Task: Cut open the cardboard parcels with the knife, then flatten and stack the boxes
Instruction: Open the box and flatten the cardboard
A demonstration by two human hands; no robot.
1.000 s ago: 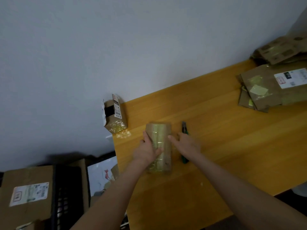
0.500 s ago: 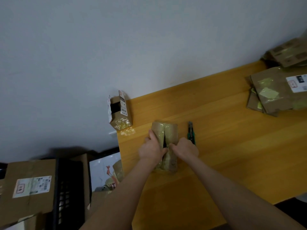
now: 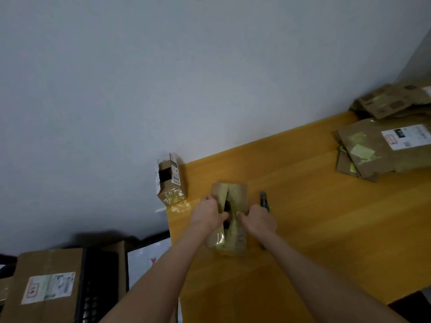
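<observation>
A small taped cardboard parcel [image 3: 238,194] lies on the yellow wooden table [image 3: 326,217]. Its top is split along the middle into two flaps with a dark gap between them. My left hand [image 3: 207,214] grips the left flap and my right hand [image 3: 257,220] grips the right flap, fingers curled into the slit. A green-handled knife [image 3: 264,199] lies on the table just right of the parcel, partly hidden by my right hand.
A small opened box [image 3: 171,179] stands at the table's left corner by the wall. Flattened boxes [image 3: 377,148] are stacked at the far right, more cardboard [image 3: 394,100] behind them. Below left stand a sealed labelled box [image 3: 46,285] and a black crate [image 3: 100,283].
Both hands moved from the parcel's sides to its top seam and are pulling the flaps apart; the gap has opened wider. The knife stays on the table.
</observation>
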